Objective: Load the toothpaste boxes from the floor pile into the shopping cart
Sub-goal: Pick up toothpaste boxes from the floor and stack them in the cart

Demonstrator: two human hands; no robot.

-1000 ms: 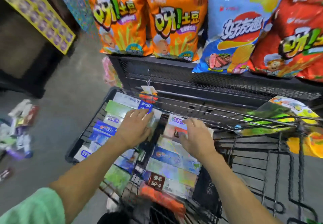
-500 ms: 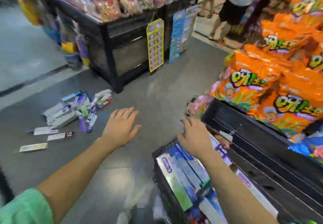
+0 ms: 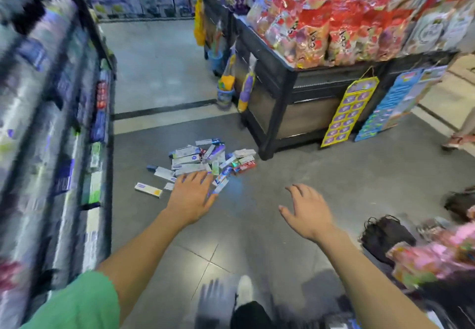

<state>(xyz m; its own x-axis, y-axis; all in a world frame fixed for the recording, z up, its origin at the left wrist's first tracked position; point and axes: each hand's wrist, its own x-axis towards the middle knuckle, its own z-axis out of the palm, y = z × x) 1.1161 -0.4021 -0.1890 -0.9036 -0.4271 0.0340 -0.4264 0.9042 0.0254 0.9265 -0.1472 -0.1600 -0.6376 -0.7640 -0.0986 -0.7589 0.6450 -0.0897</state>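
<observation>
A loose pile of toothpaste boxes (image 3: 205, 158), white, blue, red and green, lies on the grey floor ahead of me. One box (image 3: 148, 189) lies apart at the pile's left. My left hand (image 3: 191, 195) stretches forward, fingers spread and empty, and its fingertips overlap the near edge of the pile. My right hand (image 3: 307, 209) hangs in the air to the right, fingers relaxed, holding nothing. The shopping cart is out of view.
A shelf of boxed goods (image 3: 95, 128) runs along the left, blurred. A black display table (image 3: 290, 102) piled with red snack bags stands behind the pile on the right. Pink packets (image 3: 434, 254) and a dark mesh edge sit at the lower right. A passer-by's foot (image 3: 457, 140) is at the far right.
The view has swung left from the cart to the floor pile. Both hands left the boxes in the cart, and the left hand now reaches the pile.
</observation>
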